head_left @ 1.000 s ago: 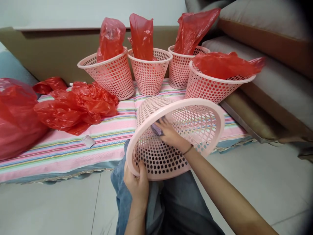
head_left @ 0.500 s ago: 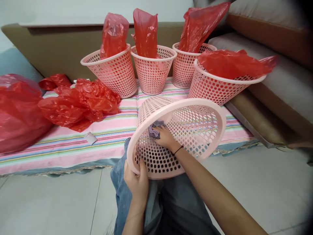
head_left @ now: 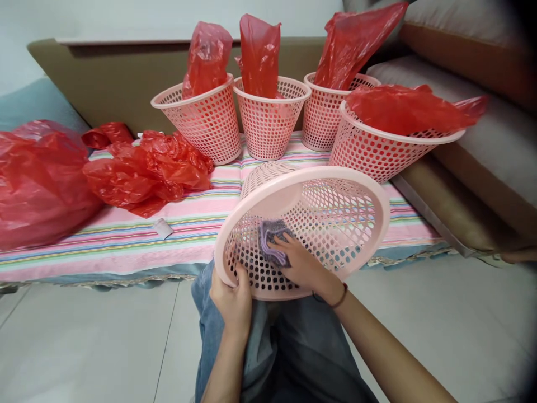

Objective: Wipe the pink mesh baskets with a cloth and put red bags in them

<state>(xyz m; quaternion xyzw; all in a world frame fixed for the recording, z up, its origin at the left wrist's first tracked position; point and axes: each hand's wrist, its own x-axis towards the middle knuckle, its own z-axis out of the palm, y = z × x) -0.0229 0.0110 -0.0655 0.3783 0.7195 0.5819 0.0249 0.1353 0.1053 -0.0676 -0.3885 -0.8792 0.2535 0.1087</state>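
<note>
A pink perforated plastic basket lies tipped on its side over my knees, its wide mouth facing me. My left hand grips the rim at its lower left, the thumb inside and the other fingers hidden outside. Inside the basket, my right hand presses a folded grey and purple cloth against the lower inner wall. Some of the cloth is covered by my fingers.
Several similar baskets holding red plastic bags stand behind, on a striped cover. Crumpled red bags and a bulging red bag lie left, near a small white packet. Stacked cushions rise at right.
My right hand has drawn the cloth down and toward me along the basket's inner wall, and more of the cloth shows. My left hand keeps its hold on the rim.
</note>
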